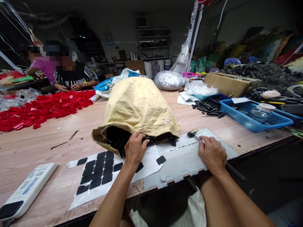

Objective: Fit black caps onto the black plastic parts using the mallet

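My left hand (134, 148) reaches into the mouth of a yellow woven sack (138, 105) lying on the wooden table (35, 145), fingers curled on black plastic parts (156, 138) at the opening. My right hand (212, 154) rests on a grey board (184, 157) and grips a small hammer (196, 135), its black head pointing left and its handle passing under the palm. A white sheet with several black square pads (99, 171) lies beside my left wrist.
A white remote-like device (26, 189) lies at the near left. Red plastic pieces (44, 107) cover the far left, where two people sit. A blue tray (255, 118), black sticks (208, 108), a cardboard box (230, 83) and plastic bags (169, 80) stand to the right.
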`<state>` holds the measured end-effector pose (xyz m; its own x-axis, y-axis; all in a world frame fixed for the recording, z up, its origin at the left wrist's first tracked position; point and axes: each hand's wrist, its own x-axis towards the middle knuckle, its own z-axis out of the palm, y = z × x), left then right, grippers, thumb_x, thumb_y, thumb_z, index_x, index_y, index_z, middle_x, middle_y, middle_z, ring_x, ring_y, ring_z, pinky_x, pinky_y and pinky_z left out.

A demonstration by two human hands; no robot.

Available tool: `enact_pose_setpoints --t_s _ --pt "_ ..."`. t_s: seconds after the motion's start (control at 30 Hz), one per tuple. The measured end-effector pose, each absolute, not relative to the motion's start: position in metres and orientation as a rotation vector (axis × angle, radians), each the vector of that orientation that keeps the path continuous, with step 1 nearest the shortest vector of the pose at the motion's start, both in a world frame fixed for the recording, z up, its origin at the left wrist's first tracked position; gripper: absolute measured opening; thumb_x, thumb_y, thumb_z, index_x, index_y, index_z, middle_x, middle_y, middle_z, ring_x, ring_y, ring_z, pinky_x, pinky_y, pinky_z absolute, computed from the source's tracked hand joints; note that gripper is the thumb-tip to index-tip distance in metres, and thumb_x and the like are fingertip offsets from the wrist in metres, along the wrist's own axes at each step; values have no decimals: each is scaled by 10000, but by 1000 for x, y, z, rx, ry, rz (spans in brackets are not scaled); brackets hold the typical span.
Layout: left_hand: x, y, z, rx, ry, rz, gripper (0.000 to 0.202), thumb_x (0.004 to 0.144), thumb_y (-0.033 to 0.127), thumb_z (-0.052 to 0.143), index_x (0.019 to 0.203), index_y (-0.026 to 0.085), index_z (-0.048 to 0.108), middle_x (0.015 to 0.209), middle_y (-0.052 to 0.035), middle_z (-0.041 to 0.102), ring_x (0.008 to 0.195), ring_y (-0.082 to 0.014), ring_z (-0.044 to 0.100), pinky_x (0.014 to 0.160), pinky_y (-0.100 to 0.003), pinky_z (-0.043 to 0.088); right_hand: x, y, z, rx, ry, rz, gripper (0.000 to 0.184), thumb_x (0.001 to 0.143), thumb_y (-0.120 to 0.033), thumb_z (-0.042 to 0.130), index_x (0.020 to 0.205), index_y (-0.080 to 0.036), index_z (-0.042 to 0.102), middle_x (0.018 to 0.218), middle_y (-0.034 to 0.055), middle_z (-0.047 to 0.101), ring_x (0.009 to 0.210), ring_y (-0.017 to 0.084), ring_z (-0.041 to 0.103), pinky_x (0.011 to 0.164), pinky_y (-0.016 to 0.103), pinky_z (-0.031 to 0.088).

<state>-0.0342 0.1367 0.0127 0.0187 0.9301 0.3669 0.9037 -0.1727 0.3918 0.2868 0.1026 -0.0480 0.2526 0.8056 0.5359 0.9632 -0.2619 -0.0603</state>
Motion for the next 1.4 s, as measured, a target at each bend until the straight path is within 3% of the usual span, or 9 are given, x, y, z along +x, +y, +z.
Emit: enact_pose_setpoints --t_s 0.13,0.33,0.53,0.73,0.93,1.1,1.4 --pt "-45 114 11 2198 1854 949 74 913 309 689 963 255 682 986 -4 656 937 -197 636 769 -297 449 286 103 -47 -2161 -1610 -574 253 968 -276 554 1169 -221 699 970 77 638 876 226 520 697 345 260" --pt "-65 75 -8 2084 1606 766 63 891 291 684 931 244 671 900 -9 653 901 -217 604 787 -327 436 287 103 -48 -2167 -1599 -547 265 979 -276 530 1175 -222 700 980 80 643 875 225 525 701 345 262" --pt "-55 79 -16 2042 1480 757 173 817 268 756 967 219 687 918 -27 660 928 -234 581 836 -356 425 286 104 -46 -2205 -1599 -484 302 991 -341 525 1217 -228 690 1024 92 648 906 235 548 709 345 286" --pt "-52 84 -16 2027 1458 761 120 807 253 748 923 226 732 905 -27 675 926 -236 566 856 -369 400 299 107 -30 -2233 -1582 -113 316 989 -330 466 1178 -216 692 1059 98 664 923 250 598 725 356 372" --pt "-55 83 -20 2018 1434 775 121 800 256 743 919 237 743 900 -23 672 937 -235 559 853 -364 394 254 64 -5 -1665 -1396 175 316 983 -387 483 1168 -208 667 1124 87 697 1046 237 643 888 354 491" --pt "-55 82 -18 1982 1434 777 130 769 240 754 898 238 736 867 -12 667 912 -227 552 839 -355 392 182 23 -5 -1326 -1641 541 292 1014 -342 499 1222 -233 672 1101 57 706 1039 183 665 911 288 524" --pt "-55 83 -21 1990 1442 781 134 758 283 788 861 230 720 853 -6 673 881 -221 525 821 -344 374 149 21 -13 -1278 -1776 498 349 1033 -243 450 1340 -237 616 1063 64 678 991 173 659 889 289 530"
